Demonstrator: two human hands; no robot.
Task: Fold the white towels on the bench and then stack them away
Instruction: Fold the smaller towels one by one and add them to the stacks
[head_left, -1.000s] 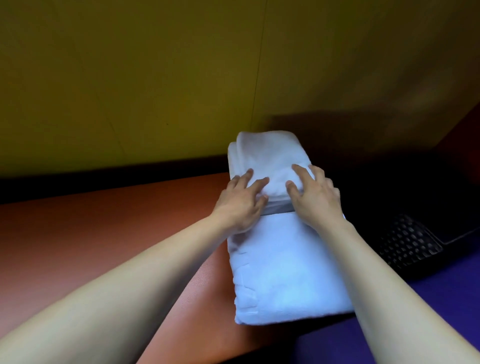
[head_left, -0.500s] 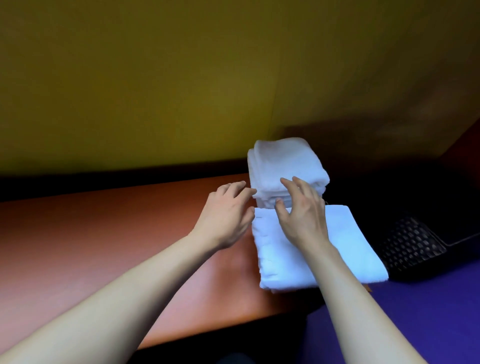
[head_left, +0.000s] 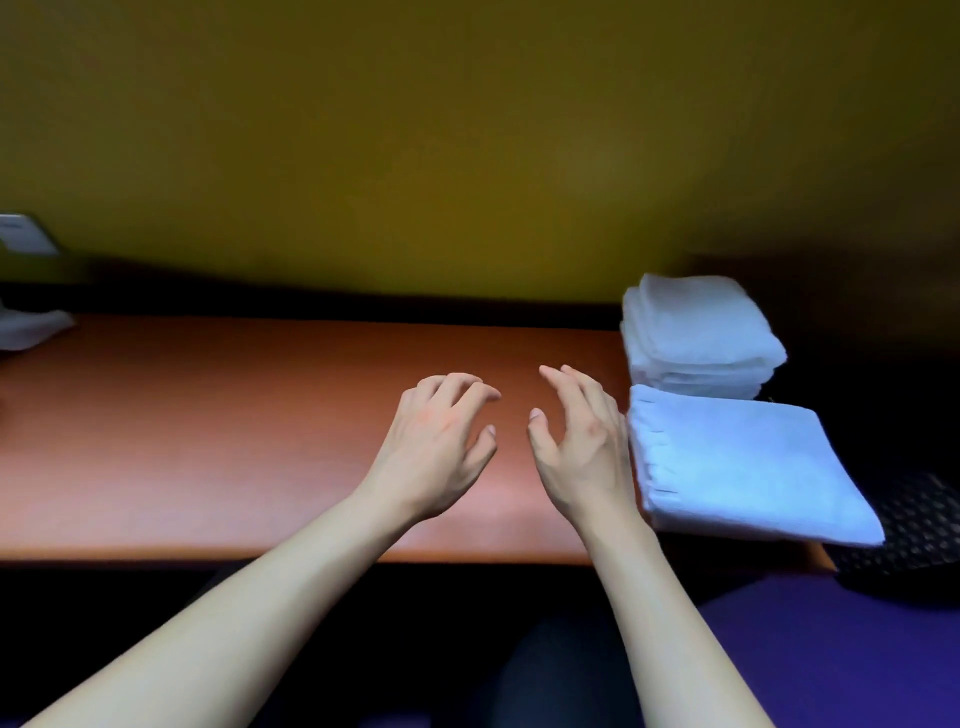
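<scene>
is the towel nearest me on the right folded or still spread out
Folded. The near towel lies as a flat, compact rectangle with layered edges along its left side, in front of the stack of folded towels. Neither hand touches it.

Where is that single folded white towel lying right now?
The folded towel lies at the bench's right end, just in front of the towel stack and beside the right hand.
</scene>
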